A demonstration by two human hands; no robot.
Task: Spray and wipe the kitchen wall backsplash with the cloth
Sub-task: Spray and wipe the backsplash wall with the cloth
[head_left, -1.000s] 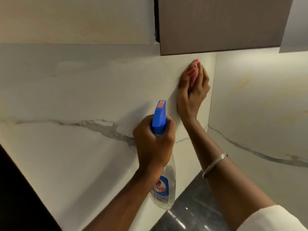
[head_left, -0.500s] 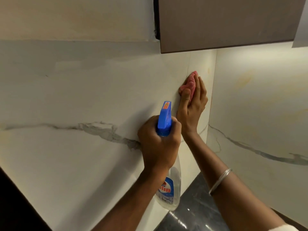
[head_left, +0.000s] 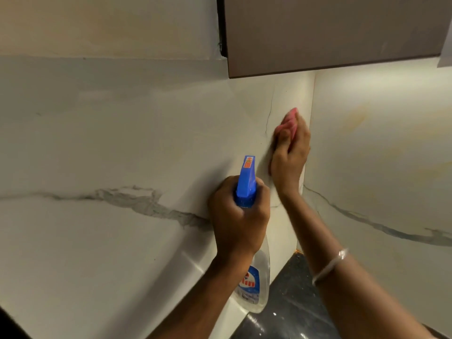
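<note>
The pink cloth (head_left: 288,122) is bunched up against the marble-look backsplash (head_left: 122,143), high on the wall and just beside the inner corner where that panel meets the next one. It sits a little below the underside of the brown wall cabinet (head_left: 330,33). The right hand (head_left: 289,152) lies over the cloth and presses it to the wall. Its fingers reach upward, fairly straight and close together, with folds of pink showing between and above them. The hand and cloth are blurred, so I cannot tell whether the thumb hooks round the fabric. A thin silvery bangle (head_left: 330,266) circles the right forearm lower down. Just below and to the left of that hand, the left hand (head_left: 238,216) grips a spray bottle (head_left: 256,287) round its neck. The fingers are wrapped tight, and the knuckles almost meet the wall. The bottle's blue trigger head (head_left: 247,184) stands up out of the fist with its nozzle aimed at the backsplash. The clear body hangs below the wrist, showing a blue and white label with red letters. A grey vein (head_left: 146,204) runs across the pale panel from the left edge and passes behind the left hand. A similar streak crosses the right-hand panel. Beneath both arms, in the corner, a dark speckled countertop (head_left: 288,311) catches a few points of light. The wall under the cabinet is lit warmly, while the stretch out to the left lies in duller shade.
</note>
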